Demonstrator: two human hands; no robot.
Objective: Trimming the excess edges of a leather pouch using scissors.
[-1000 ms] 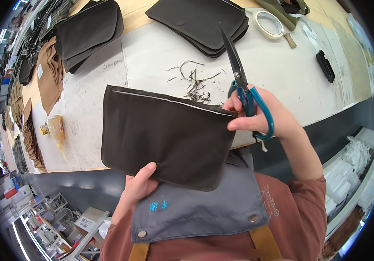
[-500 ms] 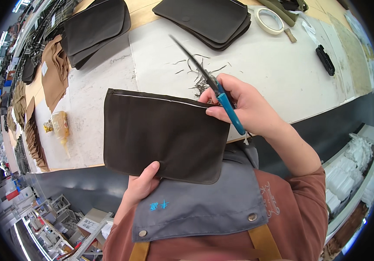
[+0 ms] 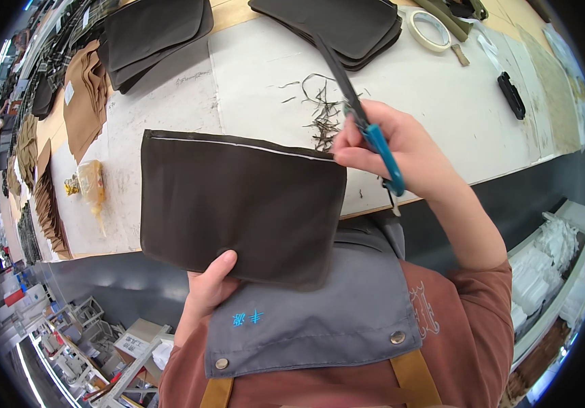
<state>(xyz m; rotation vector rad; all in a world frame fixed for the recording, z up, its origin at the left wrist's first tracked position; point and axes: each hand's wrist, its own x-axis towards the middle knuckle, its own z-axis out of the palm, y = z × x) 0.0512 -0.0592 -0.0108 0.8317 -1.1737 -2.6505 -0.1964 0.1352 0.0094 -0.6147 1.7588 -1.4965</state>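
Observation:
A flat dark brown pouch-like piece (image 3: 241, 204), with a white line along its upper edge, hangs tilted over the front of the table. Gripping its lower edge is my left hand (image 3: 214, 282), thumb on top and the other fingers hidden beneath. My right hand (image 3: 394, 146) is closed around scissors (image 3: 382, 153) with blue handles; their dark blades point up and away to the left. The thumb and fingertips of that hand are at the piece's upper right corner; whether they pinch it I cannot tell.
Thin dark trimmings (image 3: 325, 115) lie on the white-covered table (image 3: 265, 54). Dark stacked pieces (image 3: 156, 34) and another dark stack (image 3: 347, 27) sit at the back. A tape roll (image 3: 429, 30), a black tool (image 3: 510, 95), brown pieces (image 3: 85, 102) and a yellowish bottle (image 3: 92, 187) are around.
The dark brown piece has shifted left, with my left hand on it. My right hand has moved slightly right, and the scissors now point more steeply away.

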